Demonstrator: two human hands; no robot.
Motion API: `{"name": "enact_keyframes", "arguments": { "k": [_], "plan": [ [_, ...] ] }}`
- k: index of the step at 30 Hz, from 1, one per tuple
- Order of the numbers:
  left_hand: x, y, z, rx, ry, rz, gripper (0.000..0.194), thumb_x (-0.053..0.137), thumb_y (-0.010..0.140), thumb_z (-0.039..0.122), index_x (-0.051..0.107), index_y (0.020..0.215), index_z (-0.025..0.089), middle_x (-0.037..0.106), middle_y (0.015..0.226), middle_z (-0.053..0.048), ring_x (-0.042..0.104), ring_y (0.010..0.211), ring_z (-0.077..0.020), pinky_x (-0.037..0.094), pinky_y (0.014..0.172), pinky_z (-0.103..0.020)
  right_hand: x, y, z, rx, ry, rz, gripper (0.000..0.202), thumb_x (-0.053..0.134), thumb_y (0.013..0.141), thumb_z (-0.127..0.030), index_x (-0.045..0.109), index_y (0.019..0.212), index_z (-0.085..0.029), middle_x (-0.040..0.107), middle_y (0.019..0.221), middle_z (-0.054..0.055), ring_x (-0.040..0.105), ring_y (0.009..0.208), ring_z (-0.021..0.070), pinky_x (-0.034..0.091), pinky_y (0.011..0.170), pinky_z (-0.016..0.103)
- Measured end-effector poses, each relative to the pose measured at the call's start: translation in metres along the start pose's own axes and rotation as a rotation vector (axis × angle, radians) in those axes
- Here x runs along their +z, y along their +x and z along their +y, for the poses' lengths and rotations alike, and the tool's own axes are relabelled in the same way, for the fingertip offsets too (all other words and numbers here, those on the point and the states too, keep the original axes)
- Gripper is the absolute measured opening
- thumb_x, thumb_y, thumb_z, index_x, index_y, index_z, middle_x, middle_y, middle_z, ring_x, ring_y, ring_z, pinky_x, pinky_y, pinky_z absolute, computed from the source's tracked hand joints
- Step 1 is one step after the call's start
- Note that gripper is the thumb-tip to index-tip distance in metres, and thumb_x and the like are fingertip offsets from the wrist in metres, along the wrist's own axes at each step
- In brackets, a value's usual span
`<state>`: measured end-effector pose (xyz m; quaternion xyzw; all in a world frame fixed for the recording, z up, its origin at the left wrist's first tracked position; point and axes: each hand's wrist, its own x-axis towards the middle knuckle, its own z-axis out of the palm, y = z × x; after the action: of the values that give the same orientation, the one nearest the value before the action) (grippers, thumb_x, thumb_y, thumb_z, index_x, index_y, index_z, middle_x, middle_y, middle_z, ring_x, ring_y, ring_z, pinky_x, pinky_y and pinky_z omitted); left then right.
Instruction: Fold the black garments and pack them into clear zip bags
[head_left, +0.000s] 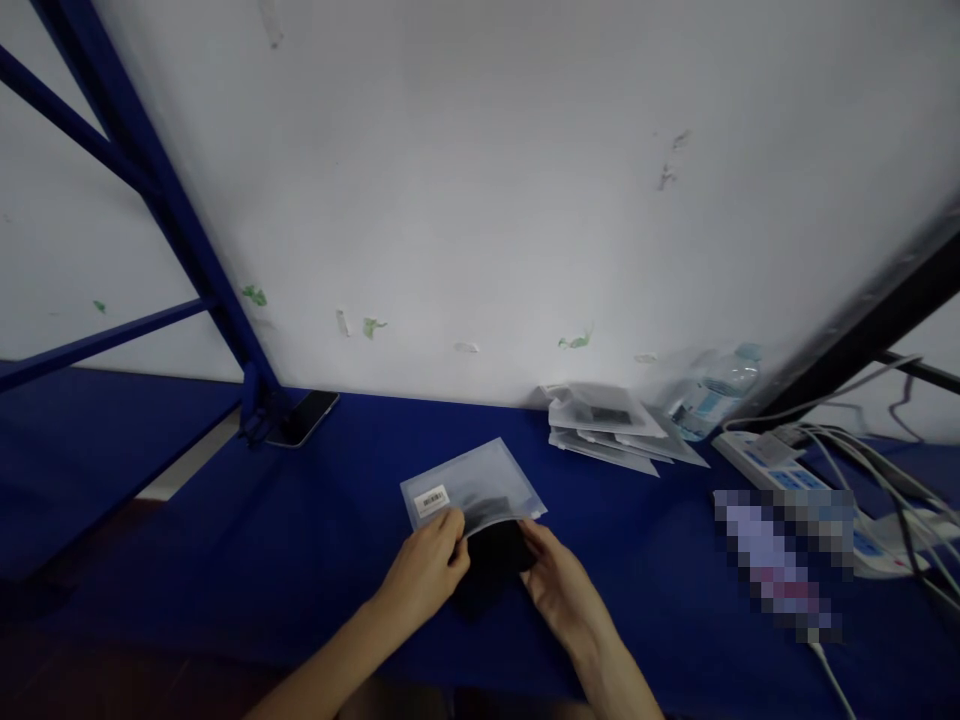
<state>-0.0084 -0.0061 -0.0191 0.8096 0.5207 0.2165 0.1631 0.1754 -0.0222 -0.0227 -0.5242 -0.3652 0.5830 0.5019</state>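
A translucent plastic bag (484, 470) with a white barcode label (431, 500) lies over the blue table, its opening toward me. A black item (499, 550) is partly inside the bag and partly out of its mouth. My left hand (431, 560) is closed on the left side of the bag's opening. On the other side, my right hand (559, 580) pinches the right corner of the opening, with its fingers beside the black item. Part of the black item's lower edge merges with shadow.
Several similar bags (607, 425) are stacked at the back right beside a plastic bottle (712, 395). A power strip (795, 490) with cables and a blurred item (772, 565) lie at the right. A phone (304, 418) rests at the back left by a blue frame (180, 230).
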Motion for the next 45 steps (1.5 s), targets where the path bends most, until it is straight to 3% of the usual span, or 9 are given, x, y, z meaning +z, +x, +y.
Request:
{"name": "enact_keyframes", "arguments": {
  "k": [3, 9, 14, 20, 25, 31, 34, 37, 45],
  "plan": [
    [0.003, 0.001, -0.002, -0.005, 0.003, 0.008, 0.012, 0.041, 0.084, 0.013, 0.04, 0.077, 0.024, 0.056, 0.075, -0.001, 0.056, 0.063, -0.0174, 0.038, 0.056, -0.029, -0.002, -0.016, 0.006, 0.047, 0.066, 0.035, 0.04, 0.058, 0.08, -0.052, 0.069, 0.097, -0.018, 0.073, 0.096, 0.01, 0.07, 0.085, 0.0227, 0.056, 0.073, 0.031],
    [-0.003, -0.002, 0.004, 0.068, -0.002, -0.02, 0.013, 0.037, 0.093, 0.018, 0.045, 0.084, 0.023, 0.057, 0.081, -0.002, 0.058, 0.069, -0.0176, 0.043, 0.062, -0.029, 0.013, -0.028, 0.014, 0.153, -0.143, -0.123, 0.048, 0.072, 0.069, -0.053, 0.064, 0.091, -0.011, 0.056, 0.045, -0.004, 0.051, 0.035, 0.0107, 0.039, 0.033, 0.019],
    [-0.02, -0.006, 0.011, 0.213, 0.06, -0.017, 0.021, 0.034, 0.096, 0.016, 0.052, 0.088, 0.022, 0.057, 0.087, -0.004, 0.058, 0.077, -0.0189, 0.048, 0.07, -0.033, 0.031, -0.006, 0.008, 0.157, 0.123, 0.029, 0.044, 0.077, 0.064, -0.049, 0.062, 0.084, -0.013, 0.062, 0.062, -0.001, 0.059, 0.045, 0.0112, 0.051, 0.042, 0.022],
    [-0.023, -0.007, 0.002, 0.336, 0.038, 0.053, 0.023, 0.039, 0.091, 0.008, 0.056, 0.1, 0.021, 0.054, 0.131, -0.01, 0.047, 0.126, -0.028, 0.043, 0.1, -0.052, 0.047, 0.005, 0.014, 0.068, 0.389, -0.092, 0.036, 0.078, 0.065, -0.042, 0.067, 0.085, -0.014, 0.071, 0.094, 0.007, 0.068, 0.095, 0.0211, 0.053, 0.09, 0.034],
    [-0.016, -0.008, -0.01, 0.369, 0.001, -0.098, 0.021, 0.037, 0.096, 0.013, 0.056, 0.098, 0.02, 0.044, 0.146, -0.008, 0.031, 0.14, -0.0242, 0.031, 0.112, -0.054, 0.013, 0.009, 0.011, 0.09, 0.159, -0.049, 0.045, 0.074, 0.066, -0.054, 0.07, 0.083, -0.013, 0.073, 0.086, 0.01, 0.071, 0.082, 0.0237, 0.057, 0.079, 0.037],
    [-0.015, -0.011, -0.016, 0.379, 0.063, -0.163, 0.021, 0.04, 0.099, 0.025, 0.057, 0.088, 0.019, 0.038, 0.151, -0.007, 0.025, 0.142, -0.0259, 0.025, 0.115, -0.054, -0.04, 0.024, 0.001, -0.22, -0.352, 0.281, 0.046, 0.067, 0.071, -0.056, 0.065, 0.094, -0.017, 0.07, 0.08, 0.006, 0.067, 0.062, 0.0191, 0.054, 0.052, 0.029],
    [-0.016, -0.007, -0.011, 0.385, 0.108, -0.147, 0.023, 0.035, 0.1, 0.022, 0.057, 0.093, 0.019, 0.047, 0.144, -0.008, 0.032, 0.139, -0.0242, 0.026, 0.115, -0.052, -0.047, 0.035, 0.001, -0.216, -0.338, 0.235, 0.05, 0.068, 0.07, -0.053, 0.063, 0.103, -0.016, 0.071, 0.087, 0.007, 0.066, 0.062, 0.0186, 0.054, 0.05, 0.029],
    [-0.011, 0.005, 0.002, 0.353, 0.163, -0.066, 0.015, 0.045, 0.097, 0.026, 0.055, 0.106, 0.019, 0.06, 0.127, -0.01, 0.048, 0.126, -0.0275, 0.037, 0.106, -0.05, -0.045, 0.043, 0.002, -0.169, -0.305, 0.135, 0.045, 0.068, 0.07, -0.054, 0.067, 0.09, -0.014, 0.069, 0.071, 0.005, 0.065, 0.059, 0.0183, 0.054, 0.053, 0.03],
    [0.031, 0.056, 0.045, 0.372, 0.421, -0.042, 0.021, 0.049, 0.082, 0.003, 0.055, 0.098, 0.016, 0.062, 0.096, -0.009, 0.058, 0.092, -0.0283, 0.047, 0.077, -0.043, -0.045, 0.043, 0.005, -0.188, -0.284, 0.125, 0.052, 0.07, 0.06, -0.065, 0.067, 0.079, -0.016, 0.067, 0.062, 0.003, 0.063, 0.054, 0.0183, 0.052, 0.054, 0.03]
  ]
}}
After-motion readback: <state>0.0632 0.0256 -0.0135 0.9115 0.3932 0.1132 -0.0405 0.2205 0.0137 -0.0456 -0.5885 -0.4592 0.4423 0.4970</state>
